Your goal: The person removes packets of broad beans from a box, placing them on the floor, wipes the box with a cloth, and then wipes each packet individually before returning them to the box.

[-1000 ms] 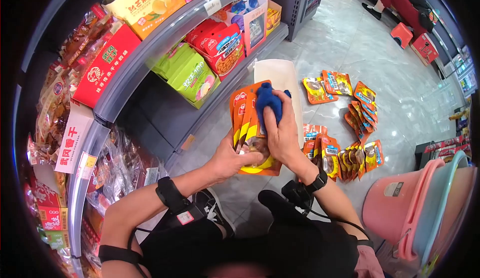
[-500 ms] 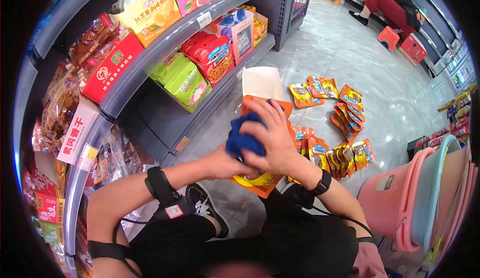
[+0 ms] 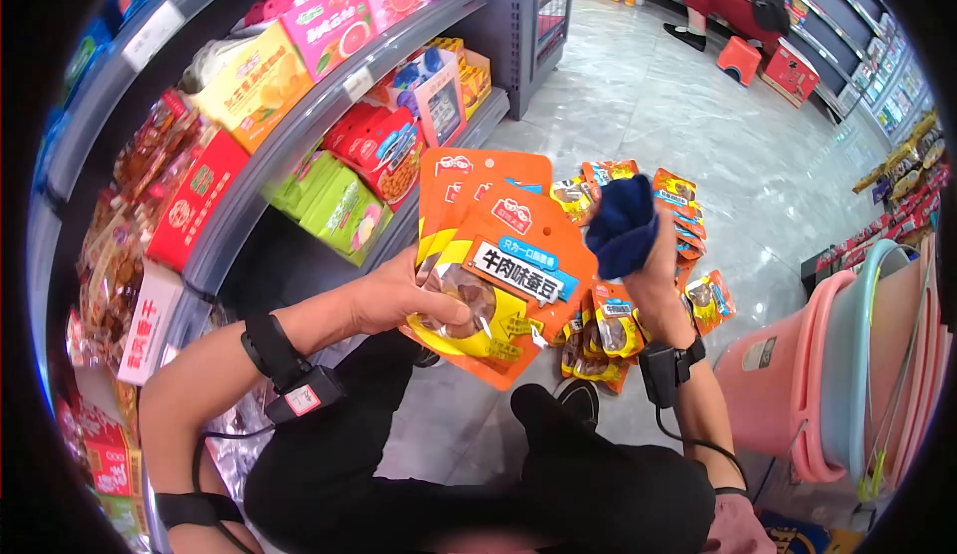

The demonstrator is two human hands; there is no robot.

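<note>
Grey tiled floor (image 3: 618, 126): spreads glossy beneath and far beyond the fingers of both hands.
Dark shelves (image 3: 309, 121): rise to the left of the left fingers, stocked with colourful boxes and bagged snacks.
Person in dark red trousers (image 3: 713, 1): low down by more shelving, well beyond the right fingers.
Pink bucket (image 3: 758, 355): well to the right of the right fingers, beside a light blue tub (image 3: 865, 355).
Loose packets (image 3: 613, 330): lie overlapping on the floor, past and below the right fingers, partly hidden by that hand.
Fanned orange packets (image 3: 518, 265): lifted between the two hands, in the left fingers; the front one shows a label and a clear window with brown contents.
Left hand (image 3: 384, 295): grasps the fan's lower left side, thumb flat over the window, the other fingers hidden behind.
Right hand (image 3: 656, 280): fingers curled round cloth, just right of the fan; I cannot tell whether they touch.
Blue cloth (image 3: 620, 225): bunched, sticking up from the right fingers.
</note>
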